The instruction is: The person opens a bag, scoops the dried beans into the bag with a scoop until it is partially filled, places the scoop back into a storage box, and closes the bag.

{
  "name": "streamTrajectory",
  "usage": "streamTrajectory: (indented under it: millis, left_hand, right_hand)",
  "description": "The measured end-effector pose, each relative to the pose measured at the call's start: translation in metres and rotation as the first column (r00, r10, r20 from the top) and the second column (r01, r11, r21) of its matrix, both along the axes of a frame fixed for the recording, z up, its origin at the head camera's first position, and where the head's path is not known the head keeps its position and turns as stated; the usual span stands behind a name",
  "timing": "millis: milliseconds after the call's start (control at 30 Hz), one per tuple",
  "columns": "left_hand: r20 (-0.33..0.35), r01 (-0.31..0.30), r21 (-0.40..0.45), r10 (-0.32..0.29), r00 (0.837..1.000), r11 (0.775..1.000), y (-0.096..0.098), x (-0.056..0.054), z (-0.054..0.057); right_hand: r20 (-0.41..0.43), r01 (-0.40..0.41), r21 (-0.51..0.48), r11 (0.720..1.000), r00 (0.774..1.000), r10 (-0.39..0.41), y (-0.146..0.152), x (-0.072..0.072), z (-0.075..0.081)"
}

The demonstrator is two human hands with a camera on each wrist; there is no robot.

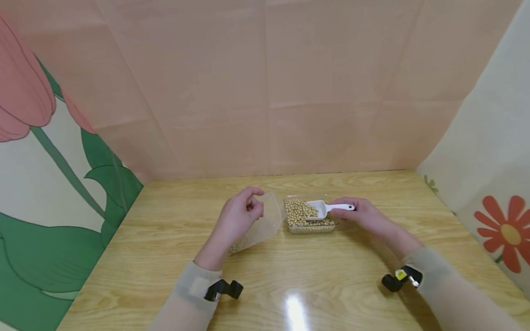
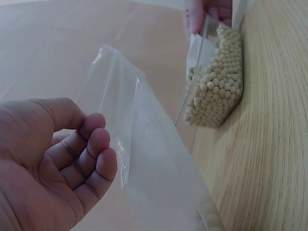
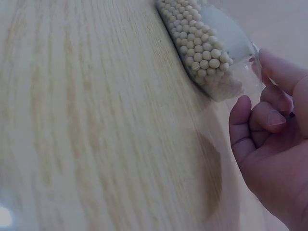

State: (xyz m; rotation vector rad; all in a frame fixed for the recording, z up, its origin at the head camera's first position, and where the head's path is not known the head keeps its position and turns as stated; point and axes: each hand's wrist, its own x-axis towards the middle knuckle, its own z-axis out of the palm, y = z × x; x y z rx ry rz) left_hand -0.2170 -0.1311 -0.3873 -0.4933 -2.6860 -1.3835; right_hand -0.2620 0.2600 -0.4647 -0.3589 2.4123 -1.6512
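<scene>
In the head view, my left hand point(image 1: 244, 211) is at a clear plastic bag point(image 1: 267, 218), pinching its upper edge between thumb and curled fingers. The bag stands up, its film spreading beyond the fingertips in the left wrist view, with a few soybeans point(image 2: 209, 216) low inside. To the right of the bag is a clear rectangular container point(image 1: 310, 230) filled with soybeans point(image 1: 296, 212). My right hand point(image 1: 358, 212) holds a white scoop point(image 1: 319, 209) by its handle, the scoop's head lying in the beans. The right wrist view hides most of the scoop behind the container wall.
Everything rests on a wood-grain table point(image 1: 331, 280). A plain pinkish cloth point(image 1: 265, 92) hangs along its back edge. Flower-printed cloths stand at the left and right sides. Each forearm wears a wrist strap with a small black camera point(image 1: 225, 289).
</scene>
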Motion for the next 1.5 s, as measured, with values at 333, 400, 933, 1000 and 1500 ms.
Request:
streamTrajectory:
  millis: [333,400,933,1000,1500]
  left_hand:
    - [0.01,0.006,0.005,-0.006,1.0,1.0,-0.001,0.001,0.0]
    - [0.012,0.006,0.007,-0.006,1.0,1.0,-0.001,0.001,0.0]
    - [0.017,0.015,0.004,-0.015,1.0,1.0,0.0,0.0,0.0]
    - [0.017,0.015,0.004,-0.015,1.0,1.0,0.001,-0.001,0.0]
    - [0.02,0.007,0.011,-0.007,1.0,1.0,0.001,-0.001,0.0]
  right_hand:
    - [0.08,0.036,-0.156,0.987,0.997,-0.024,-0.001,0.003,-0.01]
    - [0.105,0.042,-0.192,0.981,0.994,-0.022,-0.001,0.004,-0.011]
    - [0.174,0.002,-0.6,0.8,0.977,0.128,0.005,0.012,-0.009]
    - [0.175,-0.003,-0.609,0.793,0.975,0.138,0.005,0.012,-0.008]
    - [0.155,-0.001,-0.591,0.807,0.981,0.115,-0.011,0.021,0.02]
